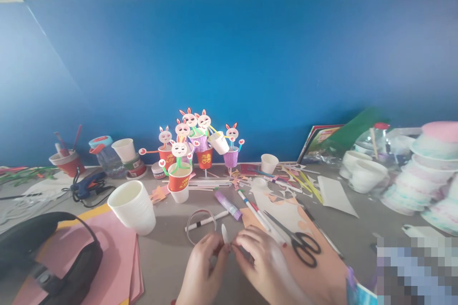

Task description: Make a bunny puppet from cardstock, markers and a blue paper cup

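Note:
In the head view a small white paper cut-out (224, 233), long with a rounded tip, stands up between my hands. My left hand (206, 263) pinches its lower end between thumb and finger. The fingertips of my right hand (258, 253) are closed at the same lower end, which they partly hide. Just beyond my hands lie a silver ring (191, 229), a white marker (207, 222) and a purple glue stick (228, 206). Black-handled scissors (305, 249) rest on orange paper (315, 279) to the right of my right hand.
Several rabbit-faced cup figures (179, 178) stand at the back. White stacked cups (132, 207), pink paper (123, 259) and a black headset (80, 271) are left. Behind them are a glue gun (88, 186) and bottle (110, 159). Painted cup stacks (406, 186) rise at right.

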The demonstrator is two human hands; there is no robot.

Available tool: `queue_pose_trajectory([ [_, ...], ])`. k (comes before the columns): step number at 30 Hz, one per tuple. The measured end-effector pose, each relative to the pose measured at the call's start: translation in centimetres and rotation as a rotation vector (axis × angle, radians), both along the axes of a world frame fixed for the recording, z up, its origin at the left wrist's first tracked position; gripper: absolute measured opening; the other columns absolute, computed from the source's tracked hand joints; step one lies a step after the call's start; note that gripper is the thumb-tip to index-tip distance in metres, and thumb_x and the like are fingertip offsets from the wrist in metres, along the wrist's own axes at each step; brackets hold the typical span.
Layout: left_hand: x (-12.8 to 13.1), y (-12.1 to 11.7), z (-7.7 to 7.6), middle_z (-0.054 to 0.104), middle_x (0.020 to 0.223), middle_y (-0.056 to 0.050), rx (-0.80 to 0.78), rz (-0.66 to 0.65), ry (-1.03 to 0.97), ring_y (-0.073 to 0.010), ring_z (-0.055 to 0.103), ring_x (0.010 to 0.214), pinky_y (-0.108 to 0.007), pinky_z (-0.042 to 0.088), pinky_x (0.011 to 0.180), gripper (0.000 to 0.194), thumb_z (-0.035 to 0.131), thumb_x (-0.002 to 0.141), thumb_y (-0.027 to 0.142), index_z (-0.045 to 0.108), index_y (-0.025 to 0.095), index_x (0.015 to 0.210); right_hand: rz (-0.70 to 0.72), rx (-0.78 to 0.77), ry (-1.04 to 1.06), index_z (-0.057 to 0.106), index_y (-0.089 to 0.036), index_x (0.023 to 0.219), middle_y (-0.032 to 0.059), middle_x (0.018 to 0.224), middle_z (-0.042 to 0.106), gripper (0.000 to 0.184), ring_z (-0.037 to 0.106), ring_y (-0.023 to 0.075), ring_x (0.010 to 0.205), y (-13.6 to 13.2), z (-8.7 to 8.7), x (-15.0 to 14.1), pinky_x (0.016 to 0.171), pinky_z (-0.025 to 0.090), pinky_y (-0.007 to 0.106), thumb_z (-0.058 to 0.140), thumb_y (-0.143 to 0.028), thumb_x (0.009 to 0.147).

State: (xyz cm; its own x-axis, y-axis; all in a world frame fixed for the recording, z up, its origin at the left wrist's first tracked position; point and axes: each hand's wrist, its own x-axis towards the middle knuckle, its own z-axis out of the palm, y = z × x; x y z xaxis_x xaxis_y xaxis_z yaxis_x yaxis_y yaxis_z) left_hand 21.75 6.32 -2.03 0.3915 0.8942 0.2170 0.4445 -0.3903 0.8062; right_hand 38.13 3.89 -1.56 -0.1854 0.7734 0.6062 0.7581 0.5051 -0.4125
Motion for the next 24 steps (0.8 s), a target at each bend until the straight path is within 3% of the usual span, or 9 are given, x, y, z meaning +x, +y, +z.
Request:
queue_pose_trajectory([
  [7, 0.03, -0.15, 0.07, 0.046, 0.066, 0.001, 0.078, -0.016, 0.027, -0.0158, 0.047, 0.060, -0.023, 0.034, 0.053, 0.029, 0.037, 0.097, 0.027, 0.033, 0.024, 0.068, -0.015, -0.025, 0.031, 0.058, -0.023, 0.078, 0.0010, 0.070, 0.065, 0.021, 0.063, 0.0187, 0.067, -0.16, 0.03, -0.03, 0.061, 0.046, 0.026, 0.050, -0.005, 0.084],
  [12, -0.10, -0.17, 0.09, 0.047, 0.068, 0.000, 0.123, -0.034, 0.041, -0.0165, 0.048, 0.062, -0.023, 0.038, 0.057, 0.027, 0.035, 0.097, 0.024, 0.033, 0.024, 0.070, -0.015, -0.067, 0.047, 0.058, -0.023, 0.078, -0.0001, 0.070, 0.064, 0.020, 0.063, 0.0176, 0.064, -0.26, 0.38, -0.07, 0.056, 0.045, 0.024, 0.053, -0.005, 0.085],
  [24, -0.03, -0.19, 0.15, 0.049, 0.070, -0.001, 0.151, -0.042, 0.010, -0.0170, 0.050, 0.063, -0.024, 0.041, 0.060, 0.027, 0.035, 0.098, 0.023, 0.035, 0.024, 0.070, 0.020, -0.165, 0.092, 0.058, -0.022, 0.080, 0.0011, 0.074, 0.065, 0.020, 0.063, 0.0187, 0.070, -0.23, 0.38, 0.03, 0.062, 0.049, 0.026, 0.049, -0.009, 0.092],
])
